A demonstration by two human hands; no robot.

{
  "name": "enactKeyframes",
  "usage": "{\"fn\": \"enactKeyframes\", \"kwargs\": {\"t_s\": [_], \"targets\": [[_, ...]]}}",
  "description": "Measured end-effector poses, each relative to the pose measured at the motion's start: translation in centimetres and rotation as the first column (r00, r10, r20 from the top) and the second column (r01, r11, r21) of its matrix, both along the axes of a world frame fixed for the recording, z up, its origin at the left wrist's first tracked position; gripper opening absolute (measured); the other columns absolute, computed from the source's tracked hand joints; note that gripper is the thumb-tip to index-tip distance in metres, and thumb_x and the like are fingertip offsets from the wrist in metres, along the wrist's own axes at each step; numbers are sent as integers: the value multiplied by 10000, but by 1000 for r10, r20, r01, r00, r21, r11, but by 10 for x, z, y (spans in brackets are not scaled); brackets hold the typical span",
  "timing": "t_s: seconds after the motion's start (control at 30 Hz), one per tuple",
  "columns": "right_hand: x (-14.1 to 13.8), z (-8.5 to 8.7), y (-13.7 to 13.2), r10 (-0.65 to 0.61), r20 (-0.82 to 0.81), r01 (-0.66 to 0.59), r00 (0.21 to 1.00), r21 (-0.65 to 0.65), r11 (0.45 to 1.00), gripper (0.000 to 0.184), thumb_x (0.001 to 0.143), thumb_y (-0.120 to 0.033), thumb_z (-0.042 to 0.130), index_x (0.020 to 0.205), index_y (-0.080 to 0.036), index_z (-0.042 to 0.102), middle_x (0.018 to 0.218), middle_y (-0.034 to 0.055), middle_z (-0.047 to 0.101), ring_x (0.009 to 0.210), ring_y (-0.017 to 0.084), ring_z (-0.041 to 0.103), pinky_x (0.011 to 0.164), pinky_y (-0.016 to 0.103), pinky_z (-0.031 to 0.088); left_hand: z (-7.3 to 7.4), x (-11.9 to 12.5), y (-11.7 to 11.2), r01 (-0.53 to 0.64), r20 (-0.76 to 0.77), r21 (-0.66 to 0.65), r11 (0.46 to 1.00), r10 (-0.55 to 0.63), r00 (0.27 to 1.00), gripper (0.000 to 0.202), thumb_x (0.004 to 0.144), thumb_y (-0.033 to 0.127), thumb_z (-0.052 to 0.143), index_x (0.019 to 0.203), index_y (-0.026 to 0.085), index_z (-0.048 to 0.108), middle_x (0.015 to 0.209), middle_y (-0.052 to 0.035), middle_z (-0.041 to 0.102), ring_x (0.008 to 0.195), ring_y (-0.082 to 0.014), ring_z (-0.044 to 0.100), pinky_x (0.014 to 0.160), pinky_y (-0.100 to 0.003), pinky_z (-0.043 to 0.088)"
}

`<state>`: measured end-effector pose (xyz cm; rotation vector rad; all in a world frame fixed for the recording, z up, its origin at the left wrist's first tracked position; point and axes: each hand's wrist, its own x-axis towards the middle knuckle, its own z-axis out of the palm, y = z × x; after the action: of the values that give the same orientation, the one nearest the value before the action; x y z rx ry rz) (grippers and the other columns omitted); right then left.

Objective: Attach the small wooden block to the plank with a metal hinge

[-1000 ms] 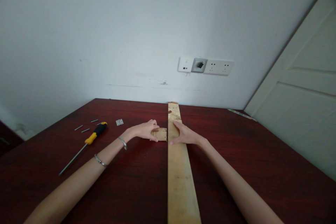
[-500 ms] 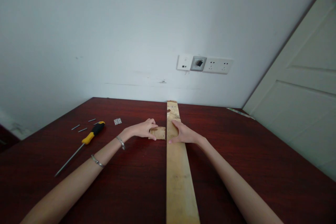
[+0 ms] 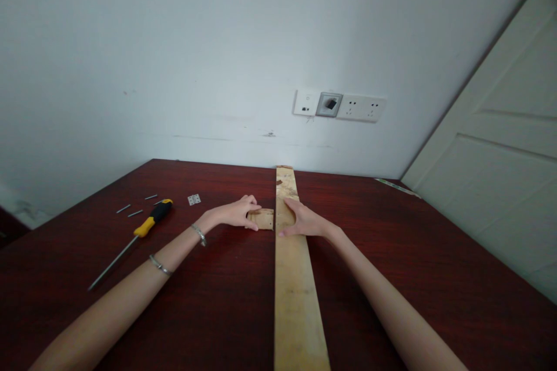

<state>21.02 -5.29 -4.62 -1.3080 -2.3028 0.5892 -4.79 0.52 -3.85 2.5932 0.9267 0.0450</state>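
A long pale wooden plank (image 3: 296, 290) lies lengthwise on the dark red table, its far end near the wall. My right hand (image 3: 302, 219) grips it across its width, thumb on top and the other fingers over the upper face. Just left of the plank is a short wooden block (image 3: 264, 219) with small holes near its right end. My left hand (image 3: 240, 213) holds that block between thumb and fingers. The block's right end sits against or very close to the plank's left edge; a thin dark line shows between them.
To the left lie a yellow and black screwdriver (image 3: 148, 226), several screws (image 3: 123, 208) and a metal hinge (image 3: 194, 199). The wall behind carries sockets (image 3: 360, 108). A white door (image 3: 500, 145) stands at the right, near a thin strip (image 3: 397, 186) on the table.
Both hands keep their hold, and the block and plank stay put against each other. Only the view has shifted very slightly.
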Motion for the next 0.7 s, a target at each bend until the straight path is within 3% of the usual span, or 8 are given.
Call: {"fn": "enactKeyframes", "kwargs": {"t_s": [0.17, 0.33, 0.47, 0.57, 0.7], "targets": [[-1, 1, -1, 1, -9, -1, 1000, -16, 1000, 864, 565, -589, 765, 1234, -114, 496, 1270, 165, 535, 1191, 330, 500, 1045, 476, 368, -7, -3, 5, -5, -8, 2, 1000, 5, 1000, 801, 721, 564, 660, 1361, 133, 448, 1298, -143, 437, 1214, -280, 397, 1019, -346, 327], [-1, 1, 0, -11, -3, 11, 1000, -39, 999, 894, 550, -591, 772, 1254, -117, 491, 1269, 164, 535, 1198, 340, 492, 1056, 487, 350, -10, -4, 7, -133, -84, -55, 990, 128, 988, 1105, 663, 630, 671, 1495, 101, 171, 1534, -222, 161, 1408, -389, 119, 1095, -438, 229], [0, 0, 1, -6, -7, 5, 1000, -36, 999, 934, 549, -613, 761, 1287, -120, 471, 1317, 167, 503, 1236, 348, 459, 1079, 492, 322, -9, -3, 4, -148, -59, -65, 987, 144, 988, 1164, 620, 654, 690, 1503, 121, 152, 1549, -198, 141, 1419, -385, 91, 1112, -425, 212], [1, -1, 2, 11, -15, -11, 1000, -29, 1000, 951, 549, -623, 757, 1300, -119, 463, 1328, 167, 499, 1245, 351, 452, 1085, 489, 316, -7, -2, 3, -148, -24, -64, 987, 147, 989, 1097, 660, 661, 660, 1494, 125, 191, 1538, -204, 182, 1416, -375, 129, 1106, -435, 232], [2, -5, 4, 31, -32, -32, 999, -14, 999, 938, 571, -605, 753, 1320, -121, 459, 1340, 171, 496, 1246, 358, 453, 1085, 491, 317, 12, -11, 7, -117, 225, 15, 993, 110, 968, 725, 788, 558, 586, 1369, 147, 444, 1428, -154, 417, 1313, -289, 392, 1067, -367, 319]]}}
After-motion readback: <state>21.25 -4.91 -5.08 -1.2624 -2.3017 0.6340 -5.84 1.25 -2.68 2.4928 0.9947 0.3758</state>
